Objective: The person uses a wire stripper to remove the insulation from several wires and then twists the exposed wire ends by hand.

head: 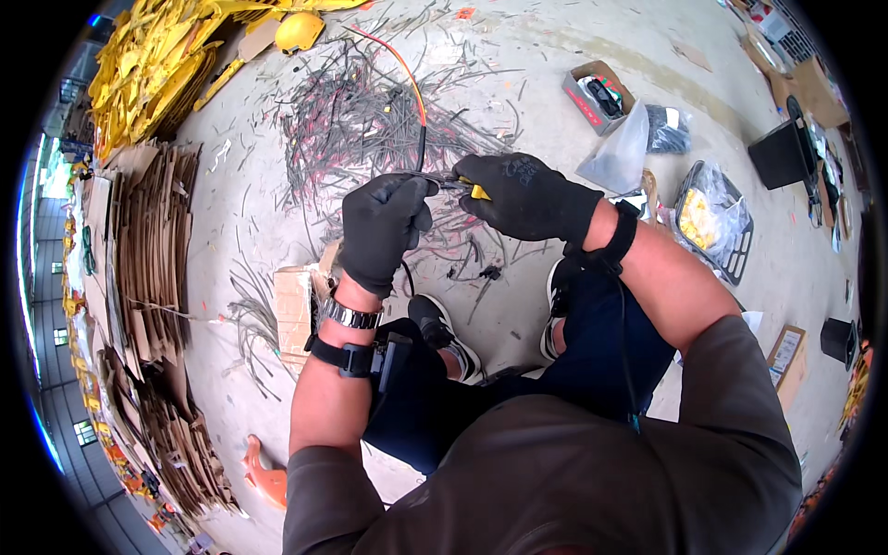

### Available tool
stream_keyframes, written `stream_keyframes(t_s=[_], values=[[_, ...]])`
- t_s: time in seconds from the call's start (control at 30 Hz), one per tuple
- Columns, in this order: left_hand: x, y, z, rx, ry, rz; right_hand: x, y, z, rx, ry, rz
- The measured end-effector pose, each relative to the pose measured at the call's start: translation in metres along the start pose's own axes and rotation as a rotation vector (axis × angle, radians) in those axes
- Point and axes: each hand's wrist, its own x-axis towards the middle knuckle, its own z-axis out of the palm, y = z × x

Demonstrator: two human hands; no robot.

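Observation:
My left hand [383, 225], in a black work glove, grips a cable [422, 146] between thumb and fingers. Above the fist the cable's black sheath ends, and orange-red and yellow wires [406, 67] curve up and leftward from it. A black length [409, 277] hangs below the same hand. My right hand [531, 196], also gloved, is shut on a hand tool with a yellow handle [479, 192]. The tool's dark metal end points at the left thumb, close to the cable. Fingers hide most of it, so its exact kind is unclear.
A heap of stripped cable sheathing [347, 118] covers the floor ahead. To the left stand stacked flattened cardboard [152, 243] and yellow plastic pieces [146, 76]. A carton [293, 305] is beside my left forearm. Rightward lie an open box [590, 104] and a black crate [737, 258].

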Motion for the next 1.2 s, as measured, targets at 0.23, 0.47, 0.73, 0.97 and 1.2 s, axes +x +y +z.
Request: stream_keyframes(t_s=[0.23, 0.47, 0.73, 0.97, 1.2], values=[[0.004, -0.018, 0.002, 0.65, 0.108, 0.475, -0.009, -0.001, 0.001, 0.064, -0.124, 0.104], [0.003, -0.026, 0.009, 0.975, 0.172, 0.642, -0.008, 0.002, -0.003, 0.009, -0.18, 0.12], [0.009, -0.02, 0.009, 0.634, 0.143, 0.579, 0.0, 0.011, 0.001, 0.35, -0.107, 0.046], [0.016, -0.034, 0.007, 0.298, 0.01, 0.313, 0.005, 0.011, -0.001, 0.424, -0.113, 0.025], [0.021, -0.036, -0.003, 0.228, -0.156, 0.215, 0.007, 0.006, -0.007, 0.382, -0.141, 0.029]])
